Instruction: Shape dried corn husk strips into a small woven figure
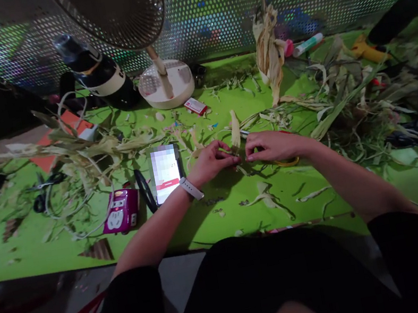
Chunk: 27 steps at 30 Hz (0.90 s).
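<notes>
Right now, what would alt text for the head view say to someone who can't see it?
Left hand and right hand nearly meet by a pale strip, over a green table strewn with dried husks. A lit phone is left of them; a fan and dark bottle stand behind.

Left forearm (pixel 157 232): runs up and inward from lower left, palm side not visible. Left hand (pixel 212 163): fingers bent, thumb extended toward right hand (pixel 272 146), tips near midline. Right forearm (pixel 353 182): angled up and inward from lower right; right wrist (pixel 304 145) nearly level. Right hand: back up, fingers curled, thumb and index tips drawn close. Hands: fingertips facing, small gap between. Elbows: wide apart. Closure of either pinch: unclear, fingertips too small to read.
</notes>
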{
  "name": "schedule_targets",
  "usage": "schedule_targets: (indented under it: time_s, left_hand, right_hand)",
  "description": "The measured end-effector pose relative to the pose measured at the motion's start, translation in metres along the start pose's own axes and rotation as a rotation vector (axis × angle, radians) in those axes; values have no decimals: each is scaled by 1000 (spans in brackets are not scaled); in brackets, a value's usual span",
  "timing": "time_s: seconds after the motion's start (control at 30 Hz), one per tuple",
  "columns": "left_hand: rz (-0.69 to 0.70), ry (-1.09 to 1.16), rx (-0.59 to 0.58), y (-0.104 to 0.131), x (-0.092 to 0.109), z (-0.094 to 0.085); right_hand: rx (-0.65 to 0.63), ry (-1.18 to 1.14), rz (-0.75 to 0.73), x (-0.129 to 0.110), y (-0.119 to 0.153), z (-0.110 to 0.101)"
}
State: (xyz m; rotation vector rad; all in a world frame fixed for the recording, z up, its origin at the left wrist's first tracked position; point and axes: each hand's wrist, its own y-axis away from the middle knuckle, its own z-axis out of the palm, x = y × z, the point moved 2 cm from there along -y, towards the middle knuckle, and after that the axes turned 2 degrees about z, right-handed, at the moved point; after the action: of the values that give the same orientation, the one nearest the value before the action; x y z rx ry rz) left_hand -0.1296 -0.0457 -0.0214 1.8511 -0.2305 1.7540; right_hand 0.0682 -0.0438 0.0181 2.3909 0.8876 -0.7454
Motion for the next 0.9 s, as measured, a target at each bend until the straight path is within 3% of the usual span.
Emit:
schedule_targets:
  time_s: [0.13,0.27,0.5,0.9]
  left_hand:
    - [-66,49,-39,-3,0,-1]
    - [-77,51,-82,-1,0,2]
    - [-52,21,-229,1,1,3]
    - [-50,-55,-367,0,-2,5]
  right_hand:
    - [14,-66,15,-6,6,-11]
    - [15,-259,50,-14,5,-7]
    - [214,-529,150,-14,-9,11]
    - [214,-531,168,-18,-13,17]
